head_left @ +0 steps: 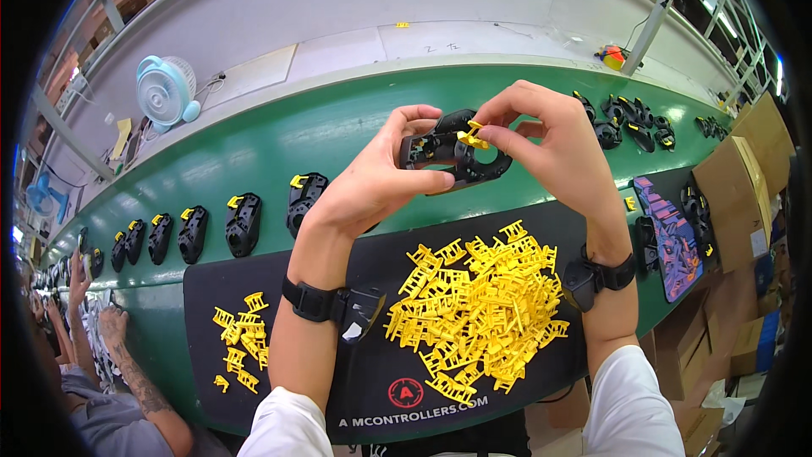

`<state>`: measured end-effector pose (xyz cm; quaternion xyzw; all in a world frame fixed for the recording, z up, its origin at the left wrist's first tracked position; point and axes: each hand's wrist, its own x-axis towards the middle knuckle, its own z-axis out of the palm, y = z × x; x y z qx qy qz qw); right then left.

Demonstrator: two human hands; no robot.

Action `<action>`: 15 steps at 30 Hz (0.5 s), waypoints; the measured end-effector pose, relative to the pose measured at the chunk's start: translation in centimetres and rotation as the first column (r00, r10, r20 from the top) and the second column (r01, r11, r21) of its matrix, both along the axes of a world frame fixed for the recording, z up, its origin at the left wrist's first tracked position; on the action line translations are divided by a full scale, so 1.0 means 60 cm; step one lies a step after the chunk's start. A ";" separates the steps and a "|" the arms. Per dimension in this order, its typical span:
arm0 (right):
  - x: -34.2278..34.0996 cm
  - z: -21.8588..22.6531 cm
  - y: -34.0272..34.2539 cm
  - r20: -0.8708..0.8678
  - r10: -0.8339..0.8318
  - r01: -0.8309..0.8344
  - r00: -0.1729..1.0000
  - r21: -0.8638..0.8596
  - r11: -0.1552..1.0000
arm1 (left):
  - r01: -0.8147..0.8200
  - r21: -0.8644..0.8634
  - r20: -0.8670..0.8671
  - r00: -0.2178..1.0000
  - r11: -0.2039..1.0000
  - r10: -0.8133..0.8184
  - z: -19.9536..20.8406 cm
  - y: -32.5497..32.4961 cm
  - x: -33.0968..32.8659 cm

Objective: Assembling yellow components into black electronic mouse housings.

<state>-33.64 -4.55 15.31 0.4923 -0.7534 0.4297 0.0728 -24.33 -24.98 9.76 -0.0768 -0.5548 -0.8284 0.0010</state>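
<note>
My left hand is wrapped round a black plastic housing, held up over the green bench. The housing has a round opening at its right end. Between thumb and fingertips, my right hand pinches a small yellow plastic clip against the housing's upper side; how far it is seated, I cannot tell. Below my hands, a large pile of yellow clips lies on a black mat. Left of my left forearm is a smaller group of clips.
Black housings with yellow clips stand in a row along the green bench to the left; more black parts lie far right. A light-blue fan stands at the back. A co-worker's arm is at left, cardboard boxes at right.
</note>
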 end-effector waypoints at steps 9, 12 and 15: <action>0.010 -0.007 -0.016 -0.321 0.039 -0.036 0.946 0.014 0.999 | 0.030 -0.130 0.053 0.998 0.991 -0.024 0.021 0.004 0.015; 0.007 -0.017 -0.017 -0.354 0.060 -0.074 0.933 -0.028 0.997 | 0.024 -0.136 0.046 0.999 0.990 -0.018 0.014 0.002 0.013; 0.008 -0.019 -0.018 -0.328 0.065 -0.071 0.942 -0.008 0.997 | 0.018 -0.173 0.059 0.998 0.985 -0.008 0.014 -0.002 0.013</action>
